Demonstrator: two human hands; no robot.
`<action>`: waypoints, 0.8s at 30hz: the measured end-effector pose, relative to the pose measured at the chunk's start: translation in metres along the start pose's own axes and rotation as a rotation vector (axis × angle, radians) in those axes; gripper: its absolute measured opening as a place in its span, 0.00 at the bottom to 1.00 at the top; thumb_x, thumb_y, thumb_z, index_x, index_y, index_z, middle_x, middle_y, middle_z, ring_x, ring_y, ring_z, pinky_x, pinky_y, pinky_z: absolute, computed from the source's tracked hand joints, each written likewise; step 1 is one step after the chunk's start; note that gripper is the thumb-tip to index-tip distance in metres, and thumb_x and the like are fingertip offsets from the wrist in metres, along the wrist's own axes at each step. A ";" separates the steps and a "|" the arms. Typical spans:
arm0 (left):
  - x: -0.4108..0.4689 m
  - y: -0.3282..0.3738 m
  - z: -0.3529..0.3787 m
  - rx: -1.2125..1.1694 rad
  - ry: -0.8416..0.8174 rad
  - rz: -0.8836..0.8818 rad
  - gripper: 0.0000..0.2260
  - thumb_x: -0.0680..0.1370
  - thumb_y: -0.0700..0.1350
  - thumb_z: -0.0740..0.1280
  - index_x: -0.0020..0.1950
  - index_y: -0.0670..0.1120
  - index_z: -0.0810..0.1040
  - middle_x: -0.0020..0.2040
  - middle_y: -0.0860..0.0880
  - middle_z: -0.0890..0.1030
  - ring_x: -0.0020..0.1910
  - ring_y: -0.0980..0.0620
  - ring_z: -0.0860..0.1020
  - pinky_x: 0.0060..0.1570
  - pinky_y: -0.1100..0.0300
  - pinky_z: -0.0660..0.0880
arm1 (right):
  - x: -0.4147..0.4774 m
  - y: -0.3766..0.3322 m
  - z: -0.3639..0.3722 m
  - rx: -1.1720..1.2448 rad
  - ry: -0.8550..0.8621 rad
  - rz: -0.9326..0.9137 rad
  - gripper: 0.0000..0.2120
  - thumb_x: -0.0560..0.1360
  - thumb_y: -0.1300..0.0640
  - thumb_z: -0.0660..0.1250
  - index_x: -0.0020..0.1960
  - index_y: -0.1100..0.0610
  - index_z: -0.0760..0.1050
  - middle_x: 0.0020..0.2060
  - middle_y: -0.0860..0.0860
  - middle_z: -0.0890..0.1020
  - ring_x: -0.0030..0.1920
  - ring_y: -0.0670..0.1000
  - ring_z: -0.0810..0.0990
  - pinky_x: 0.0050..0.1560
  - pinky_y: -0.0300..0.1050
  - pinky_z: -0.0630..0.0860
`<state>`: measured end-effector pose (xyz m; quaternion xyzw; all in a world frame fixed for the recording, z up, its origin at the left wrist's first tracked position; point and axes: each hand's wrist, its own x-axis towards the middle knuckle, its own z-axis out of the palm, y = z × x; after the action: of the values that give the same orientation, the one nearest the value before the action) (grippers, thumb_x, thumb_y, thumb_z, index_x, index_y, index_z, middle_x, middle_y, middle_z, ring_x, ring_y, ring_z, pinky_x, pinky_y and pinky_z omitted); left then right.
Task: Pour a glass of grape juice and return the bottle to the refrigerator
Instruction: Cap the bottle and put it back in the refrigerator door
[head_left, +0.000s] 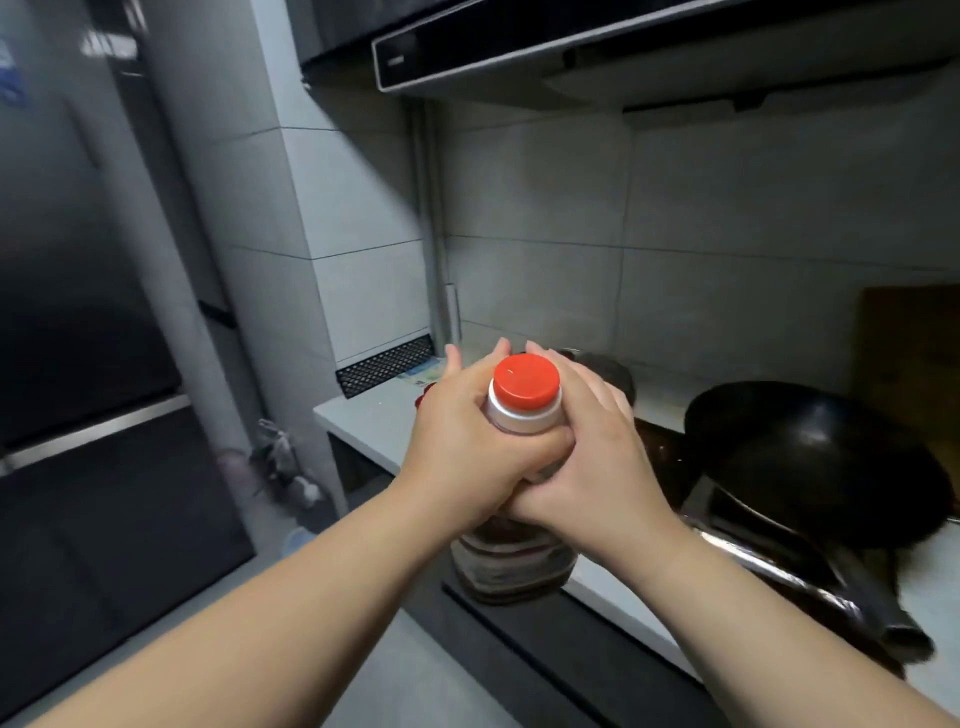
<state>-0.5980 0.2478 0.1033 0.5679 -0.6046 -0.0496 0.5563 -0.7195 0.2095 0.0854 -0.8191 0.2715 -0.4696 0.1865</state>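
I hold a grape juice bottle upright in the air in front of the counter edge, with dark juice in its lower part and a red cap screwed on a white collar. My left hand wraps its fingers around the neck just under the cap. My right hand cups the other side of the neck, its fingers straighter and reaching past the cap. The dark refrigerator stands shut at the left. No glass can be made out; the hands hide the counter area behind them.
A black wok sits on the stove at the right, its handle pointing toward me. The pale countertop runs from the tiled corner to the right. A range hood hangs overhead. A wooden board leans at the far right.
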 end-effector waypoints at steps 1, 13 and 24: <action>0.003 -0.012 -0.013 0.002 0.015 -0.020 0.20 0.59 0.56 0.73 0.50 0.59 0.81 0.59 0.54 0.82 0.74 0.57 0.64 0.72 0.70 0.44 | 0.008 0.000 0.020 0.015 -0.021 -0.001 0.48 0.55 0.40 0.72 0.73 0.45 0.64 0.69 0.39 0.70 0.72 0.44 0.64 0.72 0.42 0.58; 0.047 -0.186 -0.096 0.060 0.146 -0.293 0.11 0.63 0.36 0.78 0.40 0.45 0.80 0.36 0.49 0.82 0.34 0.62 0.76 0.36 0.67 0.74 | 0.096 0.049 0.226 0.174 -0.286 -0.032 0.45 0.57 0.49 0.78 0.71 0.41 0.64 0.58 0.33 0.69 0.62 0.38 0.63 0.64 0.29 0.55; 0.066 -0.344 -0.180 0.249 0.348 -0.480 0.13 0.63 0.45 0.79 0.42 0.53 0.78 0.37 0.56 0.82 0.43 0.54 0.82 0.67 0.71 0.60 | 0.165 0.064 0.414 0.267 -0.589 -0.120 0.47 0.60 0.45 0.77 0.75 0.43 0.61 0.67 0.41 0.71 0.70 0.46 0.65 0.70 0.50 0.66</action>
<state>-0.2318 0.1818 -0.0261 0.7581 -0.3505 -0.0070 0.5499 -0.3083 0.0776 -0.0426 -0.9026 0.0930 -0.2540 0.3349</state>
